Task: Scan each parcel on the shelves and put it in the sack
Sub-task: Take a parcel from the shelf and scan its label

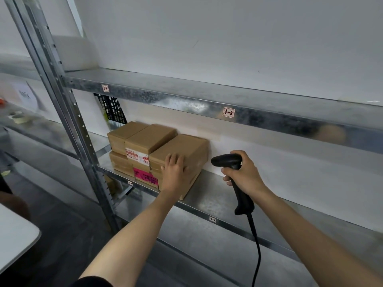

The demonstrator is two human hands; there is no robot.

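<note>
Parcels sit in a tight stack on the middle shelf (217, 195), and every place below is given from that stack. At its left end, two plain cardboard boxes (122, 135) lie one on the other. Next to them, a box with a red-printed label (137, 155) rests on one with a pink sticker (145, 175). At the stack's right end lies the front parcel (182, 150), the nearest to the shelf's lip. The left hand (174, 169) lies flat on its front top edge, fingers spread, pressing rather than closed around it. Right of the stack, apart from it, the right hand (244, 172) is clenched round the handle of a corded black scanner (227, 161) whose head points at the boxes. No sack is in view. The parcel looks stiff, fairly light and smooth-sided; I would grip it across opposite side faces, since tape and card may slip.
</note>
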